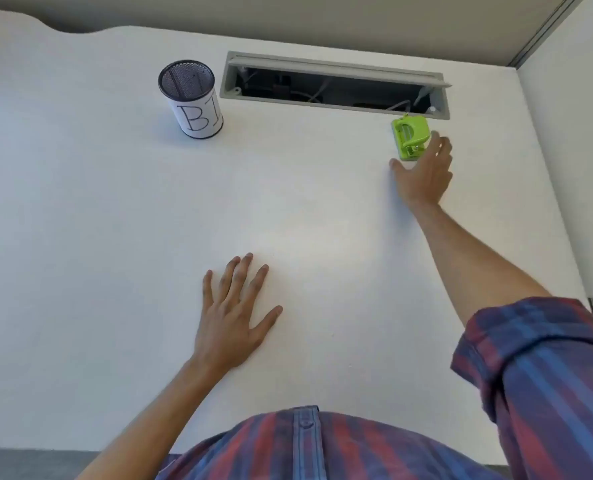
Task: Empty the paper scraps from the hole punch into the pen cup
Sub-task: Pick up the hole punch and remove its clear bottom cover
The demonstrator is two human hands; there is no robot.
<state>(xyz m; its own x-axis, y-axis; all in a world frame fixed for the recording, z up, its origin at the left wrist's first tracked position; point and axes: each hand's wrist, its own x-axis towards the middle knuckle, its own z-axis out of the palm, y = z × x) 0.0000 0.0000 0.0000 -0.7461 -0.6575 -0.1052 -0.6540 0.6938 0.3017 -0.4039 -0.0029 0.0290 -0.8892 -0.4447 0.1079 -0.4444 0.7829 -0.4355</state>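
Your right fingers (438, 142) are spread open at the green hole punch (409, 136), reaching over its near right side but not closed on it. The punch sits on the white surface (115, 220) just before the open cable tray (333, 83). Your left hand (234, 313) lies flat, fingers splayed, holding nothing. The mesh pen cup (191, 98), well to the left, looks empty.

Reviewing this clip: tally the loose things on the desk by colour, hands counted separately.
Green: 1, the hole punch
Black mesh with white label: 1, the pen cup
Hands: 2, left hand flat on the desk, right hand open at the punch
Total: 2 things, 2 hands
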